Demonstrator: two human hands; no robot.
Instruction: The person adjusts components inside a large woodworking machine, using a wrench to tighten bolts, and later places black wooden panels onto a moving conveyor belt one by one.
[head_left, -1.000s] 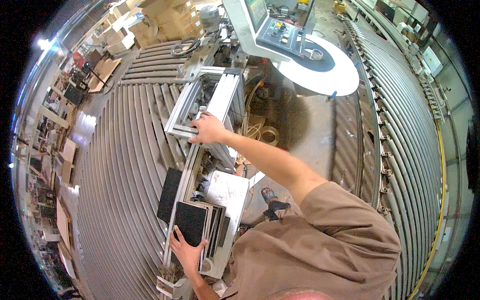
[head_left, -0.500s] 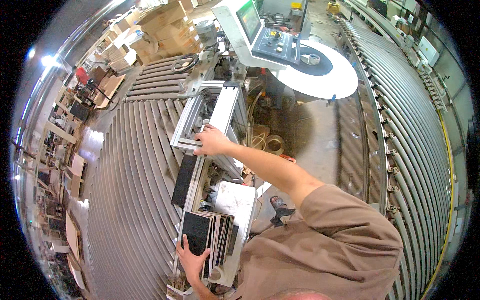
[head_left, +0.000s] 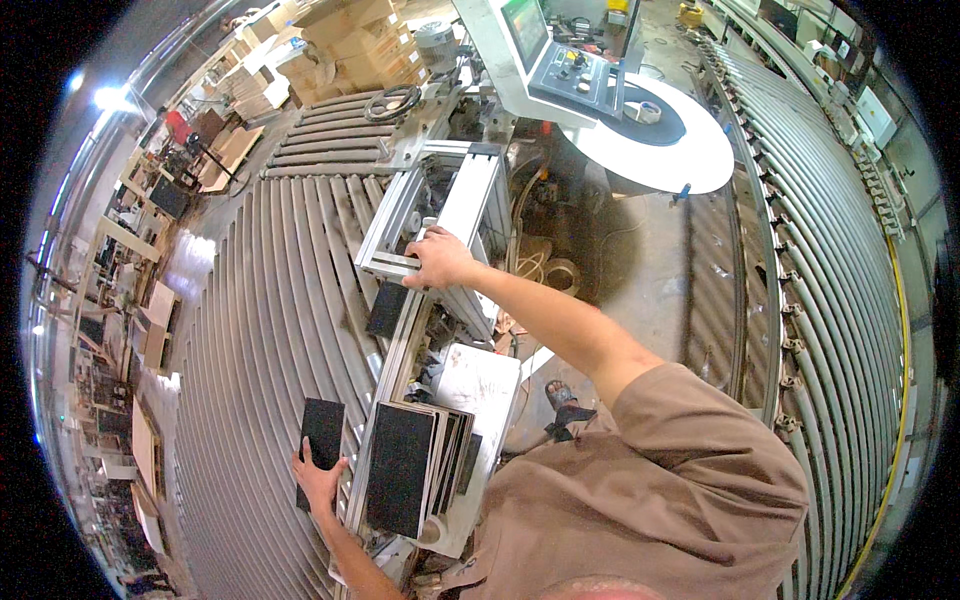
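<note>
My left hand point(head_left: 318, 484) spans a narrow black panel point(head_left: 322, 435) over the slatted rollers, its thumb at one long edge and its fingers at the other. Beside it, to the right, a stack of thin boards point(head_left: 400, 470) with a black top face leans on the machine's side table. Farther up, my right hand point(head_left: 440, 260) is closed over the end bar of an aluminium frame point(head_left: 388, 262). Another black panel point(head_left: 387, 308) lies just below that bar, its far end hidden under the frame.
Angled rollers point(head_left: 270, 330) fill the left side. A white plate point(head_left: 478, 375) sits beyond the stack. A control console point(head_left: 570, 75) and a round white tabletop point(head_left: 690, 165) stand at the back. Another roller conveyor point(head_left: 840, 270) runs along the right; cardboard boxes point(head_left: 360, 45) are piled at the far left.
My left hand has moved left from the stack, now with a black panel over the rollers. The panel by the frame has slid farther under it. My right hand keeps its place on the frame.
</note>
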